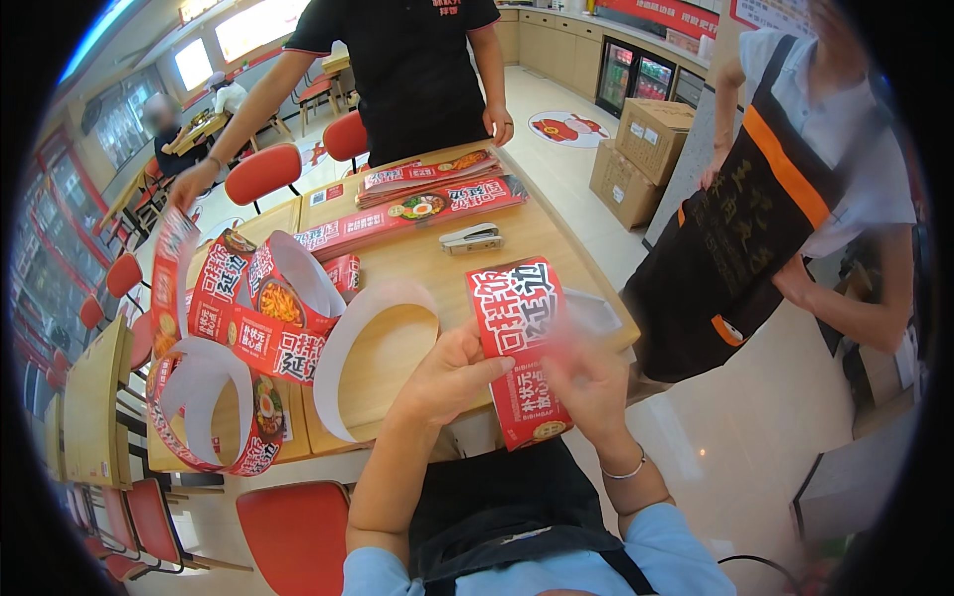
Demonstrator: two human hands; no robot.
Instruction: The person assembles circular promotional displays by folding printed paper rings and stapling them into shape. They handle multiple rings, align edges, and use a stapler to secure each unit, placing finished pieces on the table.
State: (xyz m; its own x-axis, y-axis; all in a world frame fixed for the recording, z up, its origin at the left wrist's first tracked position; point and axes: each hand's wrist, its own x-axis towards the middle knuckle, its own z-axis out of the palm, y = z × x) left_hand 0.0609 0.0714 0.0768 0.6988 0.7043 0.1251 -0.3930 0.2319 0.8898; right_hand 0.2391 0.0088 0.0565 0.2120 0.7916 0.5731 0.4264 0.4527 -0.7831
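A red printed paper band point(517, 397) stands up before me at the table's near edge, white lettering on its face. My left hand point(444, 372) pinches its left edge, thumb in front. At the band's right edge is my right hand point(588, 375), its fingers smeared by motion, so their grip is unclear. Left of my hands stands a paper loop point(343, 387), white inside. Beyond it lie several red bands curled into loops point(224, 392). A silver stapler point(471, 238) rests farther back, apart from both hands.
Flat red strips point(427, 206) lie stacked on the wooden table point(397, 348). Across it stands a person in black point(412, 79), one arm reaching left. An aproned person point(745, 214) stands right. Red chairs point(293, 531) surround the table; cardboard boxes point(636, 164) stand behind.
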